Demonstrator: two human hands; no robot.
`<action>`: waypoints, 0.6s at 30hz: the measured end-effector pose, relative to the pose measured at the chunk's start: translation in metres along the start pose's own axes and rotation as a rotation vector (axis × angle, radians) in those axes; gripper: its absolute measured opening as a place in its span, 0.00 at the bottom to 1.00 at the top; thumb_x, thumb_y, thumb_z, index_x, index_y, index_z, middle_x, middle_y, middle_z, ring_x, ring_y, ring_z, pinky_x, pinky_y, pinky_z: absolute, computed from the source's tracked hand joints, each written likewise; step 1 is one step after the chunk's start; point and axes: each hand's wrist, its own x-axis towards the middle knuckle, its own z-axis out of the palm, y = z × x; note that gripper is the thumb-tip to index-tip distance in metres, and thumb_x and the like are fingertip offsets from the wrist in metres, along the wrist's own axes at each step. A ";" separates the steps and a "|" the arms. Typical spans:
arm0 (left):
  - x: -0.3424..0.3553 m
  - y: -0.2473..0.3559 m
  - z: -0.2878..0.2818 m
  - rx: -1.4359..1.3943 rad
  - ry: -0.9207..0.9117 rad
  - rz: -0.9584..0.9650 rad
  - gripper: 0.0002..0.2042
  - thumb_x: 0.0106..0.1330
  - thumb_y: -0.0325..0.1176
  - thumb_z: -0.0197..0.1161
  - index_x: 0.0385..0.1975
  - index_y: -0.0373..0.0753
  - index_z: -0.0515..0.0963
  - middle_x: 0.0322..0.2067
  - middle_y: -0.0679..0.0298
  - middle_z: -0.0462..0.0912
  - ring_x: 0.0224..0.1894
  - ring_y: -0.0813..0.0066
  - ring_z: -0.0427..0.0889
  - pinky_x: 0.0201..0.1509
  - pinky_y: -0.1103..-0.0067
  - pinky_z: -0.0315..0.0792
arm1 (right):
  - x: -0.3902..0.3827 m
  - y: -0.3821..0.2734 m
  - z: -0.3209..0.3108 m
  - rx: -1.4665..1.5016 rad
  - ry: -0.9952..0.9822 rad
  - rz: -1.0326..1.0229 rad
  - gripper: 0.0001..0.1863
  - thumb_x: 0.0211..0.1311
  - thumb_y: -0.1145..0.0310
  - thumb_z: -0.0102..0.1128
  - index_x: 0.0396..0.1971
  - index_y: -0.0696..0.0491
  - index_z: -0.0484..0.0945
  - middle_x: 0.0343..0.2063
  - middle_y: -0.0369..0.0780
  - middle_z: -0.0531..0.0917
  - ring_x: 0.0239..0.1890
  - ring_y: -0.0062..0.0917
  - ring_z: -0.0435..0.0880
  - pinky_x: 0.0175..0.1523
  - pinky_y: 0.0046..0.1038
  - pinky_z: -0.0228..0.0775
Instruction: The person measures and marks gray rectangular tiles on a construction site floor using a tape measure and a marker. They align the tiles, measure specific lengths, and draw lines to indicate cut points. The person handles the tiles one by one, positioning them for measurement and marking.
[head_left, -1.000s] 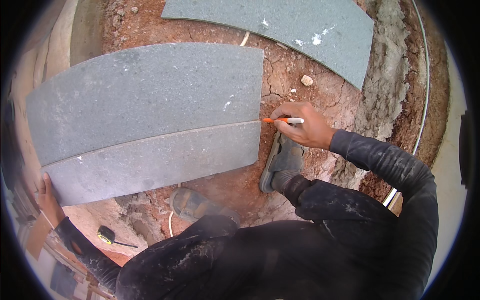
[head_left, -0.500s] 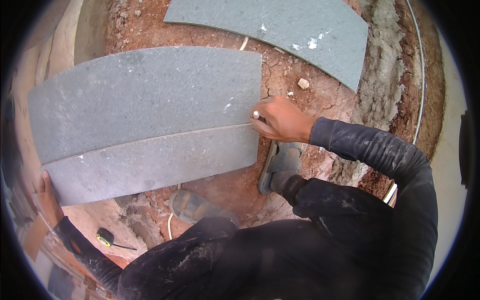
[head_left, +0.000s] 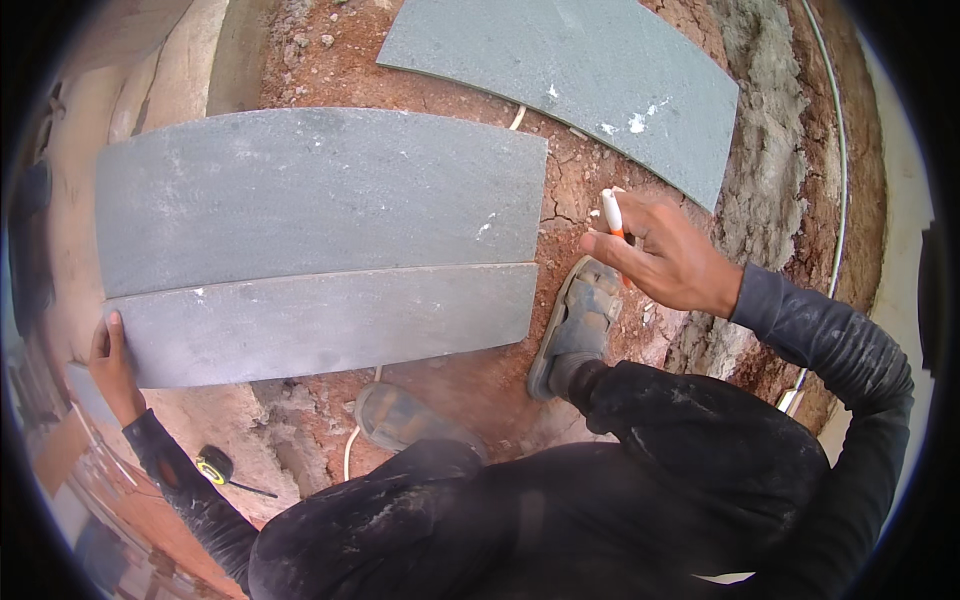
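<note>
A narrow grey stone slab (head_left: 330, 325) lies over the near part of a wider grey slab (head_left: 320, 200), its long edge running across it. At its left end my left hand (head_left: 115, 368) grips the corner, fingers along the edge. My right hand (head_left: 680, 252) is off to the right, apart from both slabs and above the soil. Between its thumb and fingers it pinches a marker pen (head_left: 612, 212), white at the upper end with orange below. The fingers partly cover the pen.
Another grey slab (head_left: 570, 80) with white smears lies at the far side. A tape measure (head_left: 214, 464) rests on the ground by my left forearm. My sandalled feet (head_left: 575, 320) stand near the slabs. A thin pale pipe (head_left: 841, 150) runs along the right.
My right hand has moved right, away from the slabs' right edge, with the marker pen now showing more. My left hand stays at the slab's left corner. The view has shifted slightly.
</note>
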 end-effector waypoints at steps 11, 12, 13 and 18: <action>-0.019 0.018 0.014 0.237 0.171 0.222 0.20 0.64 0.43 0.64 0.44 0.30 0.80 0.36 0.56 0.80 0.38 0.67 0.78 0.46 0.74 0.70 | -0.016 0.068 0.145 0.172 0.004 0.470 0.23 0.61 0.56 0.57 0.18 0.63 0.78 0.13 0.53 0.75 0.18 0.47 0.77 0.29 0.43 0.67; -0.026 0.024 0.012 0.242 0.176 0.201 0.19 0.64 0.42 0.64 0.42 0.30 0.80 0.34 0.55 0.80 0.37 0.65 0.78 0.45 0.73 0.70 | -0.015 0.072 0.150 0.248 0.007 0.491 0.24 0.61 0.56 0.57 0.18 0.63 0.78 0.12 0.51 0.75 0.18 0.44 0.77 0.29 0.43 0.67; -0.029 0.027 0.010 0.268 0.194 0.205 0.18 0.63 0.42 0.64 0.42 0.30 0.79 0.34 0.55 0.80 0.37 0.65 0.78 0.45 0.72 0.70 | -0.014 0.076 0.152 0.320 0.011 0.510 0.24 0.61 0.55 0.57 0.18 0.63 0.79 0.12 0.50 0.75 0.17 0.42 0.78 0.28 0.42 0.67; -0.037 0.029 0.011 0.271 0.242 0.191 0.17 0.61 0.41 0.65 0.38 0.30 0.80 0.34 0.54 0.79 0.37 0.61 0.79 0.44 0.71 0.71 | -0.012 0.073 0.147 0.296 -0.035 0.624 0.23 0.64 0.56 0.55 0.19 0.62 0.79 0.13 0.43 0.78 0.16 0.27 0.77 0.24 0.33 0.66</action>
